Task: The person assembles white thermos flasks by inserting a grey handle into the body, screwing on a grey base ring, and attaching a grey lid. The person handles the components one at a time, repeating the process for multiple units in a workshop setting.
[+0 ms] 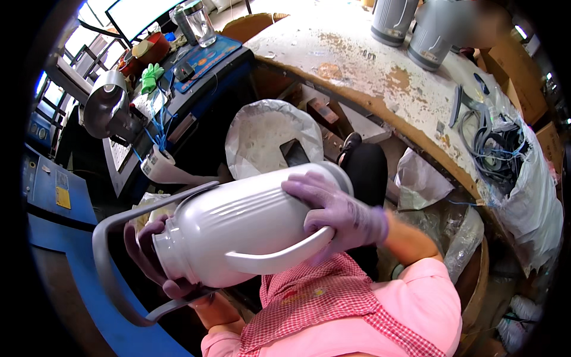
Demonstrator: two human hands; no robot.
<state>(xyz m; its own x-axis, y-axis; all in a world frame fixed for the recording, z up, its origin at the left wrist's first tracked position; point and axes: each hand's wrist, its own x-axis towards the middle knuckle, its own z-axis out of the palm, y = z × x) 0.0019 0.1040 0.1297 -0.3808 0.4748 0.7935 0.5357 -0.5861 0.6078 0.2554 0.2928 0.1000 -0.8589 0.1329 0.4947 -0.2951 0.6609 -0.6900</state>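
Note:
A light grey vacuum flask body (pixel 232 217) lies tilted on its side in front of me, its neck toward the left and its base toward the right. Around the neck end swings a darker grey carrying handle (pixel 106 253), while a pale side handle (pixel 279 256) juts out on my side. My left hand (pixel 146 253), in a purple glove, grips the neck, its fingers curled about the rim and partly behind it. Near the base, my right hand (pixel 342 214), in a lighter purple glove, is pressed on the body with the fingers over its top; the side handle's end meets this hand.
A white-lined round container (pixel 244 137) with a dark phone (pixel 294 153) stands beyond the flask. On the worn table (pixel 351 53) are more grey flasks (pixel 389 21) and grey handles in a plastic bag (pixel 526 205). Blue machinery (pixel 59 190) is at left.

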